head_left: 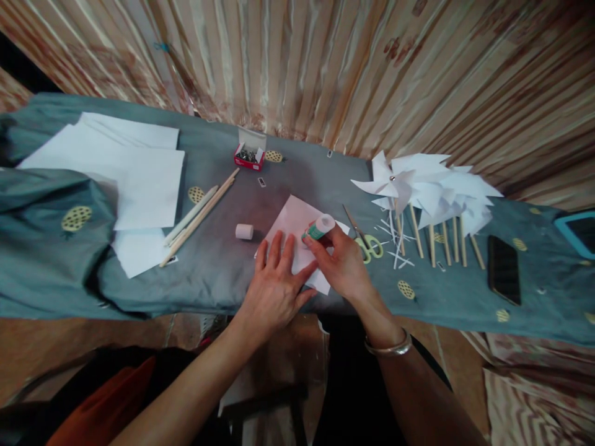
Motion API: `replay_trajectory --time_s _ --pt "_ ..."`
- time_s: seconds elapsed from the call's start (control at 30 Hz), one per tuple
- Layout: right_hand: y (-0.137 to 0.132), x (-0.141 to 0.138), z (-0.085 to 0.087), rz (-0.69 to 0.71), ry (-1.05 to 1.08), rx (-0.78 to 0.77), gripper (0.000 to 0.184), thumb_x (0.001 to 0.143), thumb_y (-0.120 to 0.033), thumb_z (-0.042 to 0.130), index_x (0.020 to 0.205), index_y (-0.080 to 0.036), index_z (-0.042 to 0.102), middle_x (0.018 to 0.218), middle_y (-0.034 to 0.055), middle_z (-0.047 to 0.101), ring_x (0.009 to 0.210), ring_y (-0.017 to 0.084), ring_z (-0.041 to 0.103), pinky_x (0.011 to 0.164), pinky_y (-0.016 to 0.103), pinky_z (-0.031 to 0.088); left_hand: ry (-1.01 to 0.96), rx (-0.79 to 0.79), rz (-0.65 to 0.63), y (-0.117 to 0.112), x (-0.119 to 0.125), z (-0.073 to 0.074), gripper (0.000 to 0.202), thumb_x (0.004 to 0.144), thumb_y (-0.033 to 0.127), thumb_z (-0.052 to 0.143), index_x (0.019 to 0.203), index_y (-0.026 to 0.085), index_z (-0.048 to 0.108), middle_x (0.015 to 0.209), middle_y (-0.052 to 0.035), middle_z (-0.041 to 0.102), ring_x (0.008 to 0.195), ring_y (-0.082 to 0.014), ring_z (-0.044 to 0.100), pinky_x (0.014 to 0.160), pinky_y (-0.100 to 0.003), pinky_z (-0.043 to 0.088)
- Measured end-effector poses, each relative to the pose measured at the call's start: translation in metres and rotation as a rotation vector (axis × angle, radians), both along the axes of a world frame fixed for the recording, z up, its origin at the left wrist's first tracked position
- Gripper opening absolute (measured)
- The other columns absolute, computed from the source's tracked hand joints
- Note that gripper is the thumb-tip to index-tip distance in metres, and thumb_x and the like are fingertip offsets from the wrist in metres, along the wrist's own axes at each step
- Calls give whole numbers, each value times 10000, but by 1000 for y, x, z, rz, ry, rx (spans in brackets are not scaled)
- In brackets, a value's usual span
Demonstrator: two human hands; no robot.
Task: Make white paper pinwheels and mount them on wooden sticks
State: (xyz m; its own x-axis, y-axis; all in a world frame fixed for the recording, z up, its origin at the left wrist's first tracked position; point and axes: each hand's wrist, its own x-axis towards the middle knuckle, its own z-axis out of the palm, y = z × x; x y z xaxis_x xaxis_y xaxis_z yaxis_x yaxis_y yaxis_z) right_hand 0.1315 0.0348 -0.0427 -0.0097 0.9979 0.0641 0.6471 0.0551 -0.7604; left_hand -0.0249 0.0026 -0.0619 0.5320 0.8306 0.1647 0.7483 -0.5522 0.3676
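A white, flat, angular piece of paper (294, 220) is lying on the blue-grey cloth (307, 167) near the table's front edge, directly under the person's left hand (274, 288). That hand is resting palm down, its fingers open and spreading over the left part of the paper, their tips pointing toward the far side. The right hand (341, 263) is closing its thumb and fingers around a green-and-white cylindrical glue stick (320, 228), which is tilting above the middle of the paper, just beyond the left thumb. I cannot tell whether its lower end is touching the sheet. A small white cylindrical cap (244, 231) is lying to the left, apart from the fingers, and scissors with pale green handles (367, 246) are lying just right of the right hand.
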Motion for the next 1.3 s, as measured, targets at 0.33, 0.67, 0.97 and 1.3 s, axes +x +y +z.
replay_trajectory --time_s 0.33,0.67,0.97,1.3 --pt "-4 0 3 -1 -3 8 222 873 -369 559 1010 -202 609 914 77 722 823 231 685 759 376 520 19 4 3 0 0 0 486 838 484 607 1294 321 566 1509 -134 365 1416 -425 235 1091 -650 243" --pt "-6 4 1 2 10 2 194 864 -367 568 983 -220 615 905 53 712 804 220 681 745 370 530 17 -5 0 0 0 0 498 832 486 613 1299 319 563 1493 -153 370 1406 -446 245 1077 -660 252" --pt "-7 7 2 -11 7 -9 191 860 -377 567 965 -224 616 874 52 712 779 231 679 725 381 532 23 3 1 0 0 -1 521 837 499 601 1328 341 535 1505 -129 364 1413 -427 239 1082 -649 250" --pt "-7 11 3 3 22 9 198 870 -384 549 958 -214 601 907 72 708 813 243 678 768 403 529 23 4 4 0 0 -1 507 841 499 597 1319 336 549 1508 -125 365 1414 -422 240 1088 -643 247"
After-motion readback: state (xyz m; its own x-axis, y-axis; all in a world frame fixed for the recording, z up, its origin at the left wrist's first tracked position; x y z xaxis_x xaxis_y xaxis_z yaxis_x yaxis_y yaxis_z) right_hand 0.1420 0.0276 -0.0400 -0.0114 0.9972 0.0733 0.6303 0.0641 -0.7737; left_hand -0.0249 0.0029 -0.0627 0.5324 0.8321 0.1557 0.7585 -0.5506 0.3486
